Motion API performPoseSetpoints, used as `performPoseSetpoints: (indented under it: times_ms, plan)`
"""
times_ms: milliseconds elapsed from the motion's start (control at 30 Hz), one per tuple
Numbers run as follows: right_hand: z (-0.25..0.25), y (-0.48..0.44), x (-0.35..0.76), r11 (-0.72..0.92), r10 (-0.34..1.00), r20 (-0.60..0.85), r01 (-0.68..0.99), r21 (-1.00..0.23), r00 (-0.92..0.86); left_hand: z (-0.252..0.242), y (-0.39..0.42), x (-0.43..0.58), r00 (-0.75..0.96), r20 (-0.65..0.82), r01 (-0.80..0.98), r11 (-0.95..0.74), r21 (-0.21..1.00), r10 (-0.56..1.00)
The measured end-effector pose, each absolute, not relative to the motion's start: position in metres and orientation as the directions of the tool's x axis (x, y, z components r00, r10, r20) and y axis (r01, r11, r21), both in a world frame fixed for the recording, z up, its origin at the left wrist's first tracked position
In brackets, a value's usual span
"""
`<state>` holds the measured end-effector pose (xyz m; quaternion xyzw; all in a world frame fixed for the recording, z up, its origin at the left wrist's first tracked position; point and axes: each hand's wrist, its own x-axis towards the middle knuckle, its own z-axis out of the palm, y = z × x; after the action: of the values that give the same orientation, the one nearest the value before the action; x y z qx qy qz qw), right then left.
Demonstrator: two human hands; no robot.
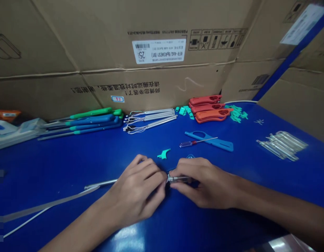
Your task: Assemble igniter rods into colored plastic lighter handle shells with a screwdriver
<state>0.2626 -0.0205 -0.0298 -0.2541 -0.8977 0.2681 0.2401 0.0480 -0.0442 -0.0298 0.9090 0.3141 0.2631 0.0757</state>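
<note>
The left hand (137, 192) is clenched around a slim metal tube (101, 183), which runs out from under the palm toward the left, just above the blue surface (46, 164). The right hand (201, 182) pinches a small metal fitting (174, 178) with a dark part behind it. The hands meet close together with the elbows wide, a hold that seems meant to keep tube and fitting in line for fine work. The hands hide whether the two pieces are joined.

A white cable (28, 224) and a flat translucent strip (51, 204) lie toward the lower left edge. Just above the hands lies a small teal plastic clip (164, 153), probably kept close for quick reach. Farther out, a red-handled screwdriver (189, 143) lies beside a blue plastic tool (209, 141). Along the back, the items appear sorted by kind: rods with green and blue grips (83, 122), wired metal tubes (150, 120), a stack of red-orange plastic tools (210, 109) and a heap of teal plastic pieces (236, 113). Bare metal tubes (281, 144) are grouped at the right. A labelled cardboard carton (125, 52) stands behind them all.
</note>
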Motion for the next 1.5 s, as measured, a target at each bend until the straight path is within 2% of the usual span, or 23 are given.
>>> performPoseSetpoints:
  times_ms: [400, 567, 767, 833, 900, 1033, 1133, 1267, 1400, 1500]
  plan:
    - [-0.023, -0.021, 0.265, 0.698, 0.548, 0.192, 0.318, -0.642, -0.814, -0.028, -0.042, 0.044, 0.770, 0.389, 0.422, -0.862, 0.281, 0.505]
    - [-0.024, -0.022, 0.266, 0.709, 0.541, 0.170, 0.338, -0.619, -0.823, -0.028, -0.041, 0.047, 0.750, 0.437, 0.437, -0.868, 0.237, 0.497]
    - [-0.018, -0.013, 0.274, 0.733, 0.557, 0.270, 0.312, -0.604, -0.785, -0.031, -0.031, 0.033, 0.648, 0.528, 0.500, -0.830, 0.248, 0.549]
    - [-0.009, -0.007, 0.280, 0.736, 0.580, 0.260, 0.360, -0.573, -0.772, -0.033, -0.028, 0.029, 0.659, 0.525, 0.486, -0.838, 0.250, 0.539]
    - [0.001, -0.002, 0.291, 0.711, 0.642, 0.195, 0.482, -0.512, -0.741, -0.034, -0.028, 0.028, 0.684, 0.511, 0.474, -0.849, 0.233, 0.521]
    - [0.009, 0.004, 0.336, 0.536, 0.841, 0.120, 0.784, -0.314, -0.527, -0.028, -0.030, 0.026, 0.698, 0.505, 0.496, -0.851, 0.171, 0.508]
    - [-0.003, 0.002, 0.380, 0.308, 0.941, 0.204, 0.931, -0.195, -0.269, -0.022, -0.027, 0.020, 0.711, 0.493, 0.533, -0.841, 0.088, 0.502]
    - [-0.019, -0.008, 0.423, 0.032, 0.954, 0.298, 0.974, -0.226, 0.038, -0.020, -0.020, 0.004, 0.723, 0.427, 0.589, -0.807, 0.031, 0.544]
    - [-0.023, -0.014, 0.446, -0.076, 0.923, 0.353, 0.971, -0.226, 0.155, -0.026, -0.017, -0.014, 0.654, 0.389, 0.692, -0.721, 0.040, 0.649]
    - [-0.025, -0.010, 0.460, -0.134, 0.918, 0.341, 0.967, -0.216, 0.203, -0.030, -0.020, -0.024, 0.608, 0.340, 0.745, -0.664, 0.066, 0.717]
